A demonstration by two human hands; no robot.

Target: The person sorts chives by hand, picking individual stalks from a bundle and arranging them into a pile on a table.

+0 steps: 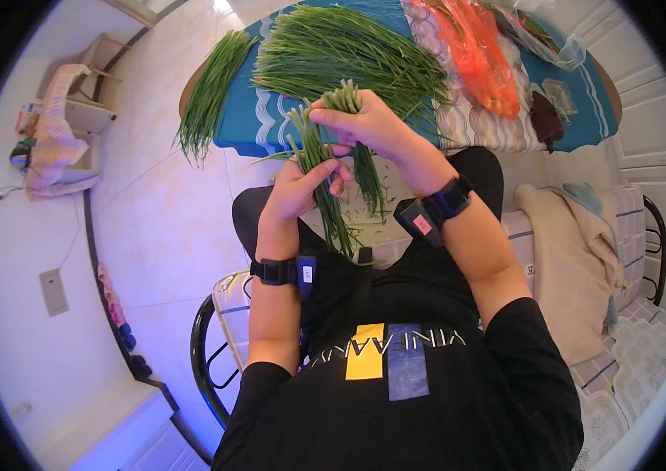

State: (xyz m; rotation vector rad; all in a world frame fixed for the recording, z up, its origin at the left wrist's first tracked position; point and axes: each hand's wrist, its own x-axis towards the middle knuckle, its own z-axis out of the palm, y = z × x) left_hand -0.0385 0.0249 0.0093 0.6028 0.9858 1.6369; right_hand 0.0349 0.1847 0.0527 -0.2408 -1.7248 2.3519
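Note:
Both hands are raised over my lap, close together. My left hand is shut on a bunch of green garlic chives, pale cut ends up and leaves hanging down. Just up and to the right, my right hand grips a second bunch of chives, its stem ends bundled at the thumb. In front of me a large pile of chives lies on the table's blue cloth. A smaller chive bundle lies at the table's left edge.
A red plastic bag, a clear bag of vegetables, a clear plastic box and a dark brown cloth or bag lie on the table's right side. Green scraps lie below my hands. A beige cloth covers part of the seat at right.

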